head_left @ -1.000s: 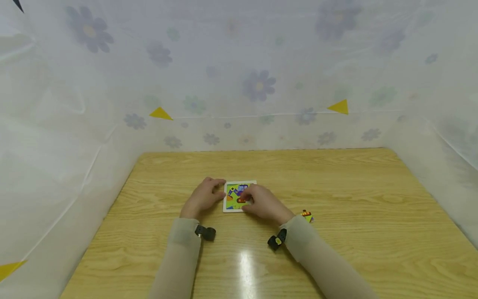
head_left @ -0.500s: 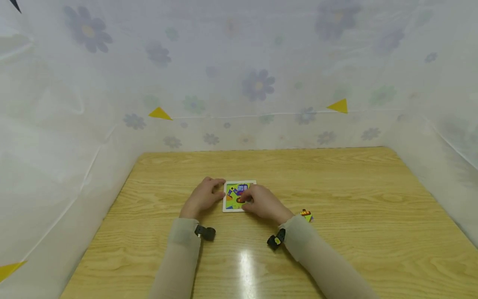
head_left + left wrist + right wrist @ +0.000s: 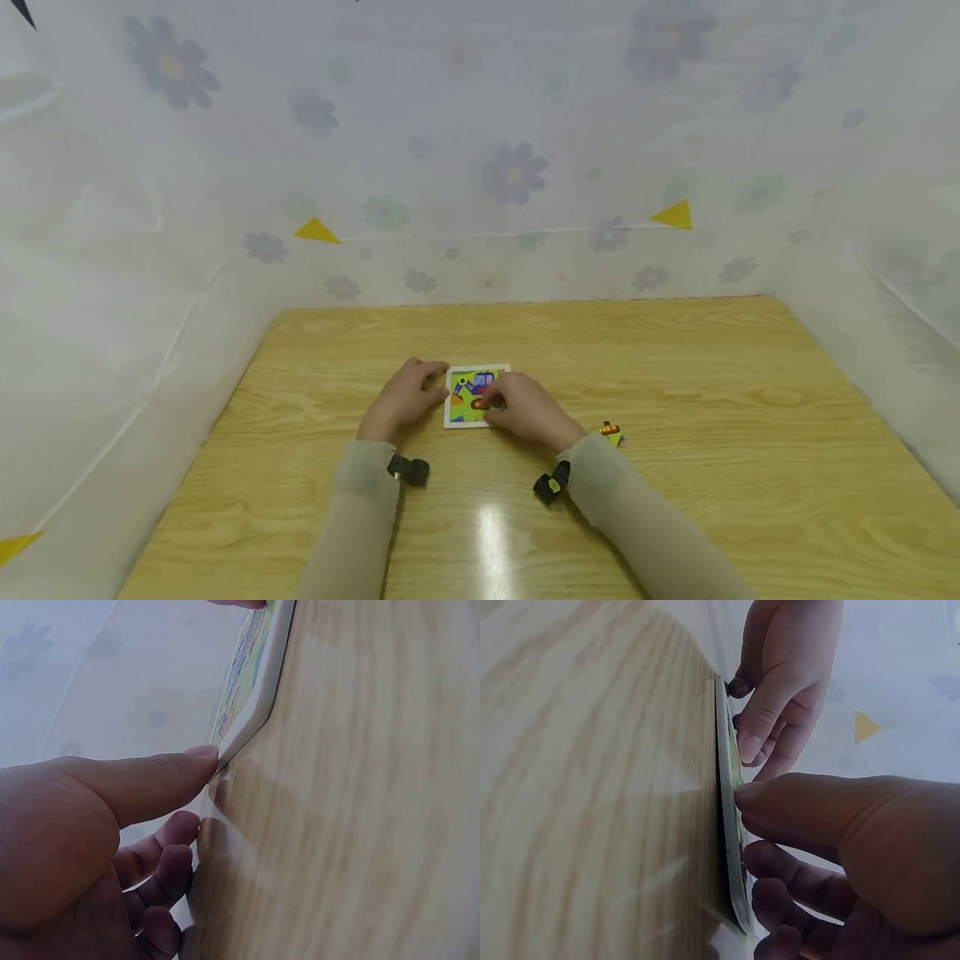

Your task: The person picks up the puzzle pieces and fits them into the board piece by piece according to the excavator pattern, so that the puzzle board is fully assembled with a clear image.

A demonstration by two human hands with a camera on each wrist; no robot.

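A small square jigsaw puzzle in a white-bordered tray (image 3: 467,425) lies on the table between both hands. Its bright picture shows a purple digger on green. My left hand (image 3: 405,397) is at the tray's left side; in the left wrist view the thumb (image 3: 165,776) touches the white border, the other fingers bent near the tabletop. My right hand (image 3: 531,410) covers the tray's right part. Its thumb (image 3: 795,810) and fingertips touch the picture, spaced apart, with no lifted piece showing between them. The picture under that hand is hidden.
Beside the right sleeve lie loose puzzle pieces (image 3: 611,433), green with red and orange, partly hidden by the cuff. The wooden table (image 3: 712,500) meets a white flowered curtain (image 3: 420,167) at the back and sides. Each wrist wears a black strap.
Both hands stay in nearly the same place at the tray. The right fingertips shift only slightly over the picture. The whole head view drifts a little.
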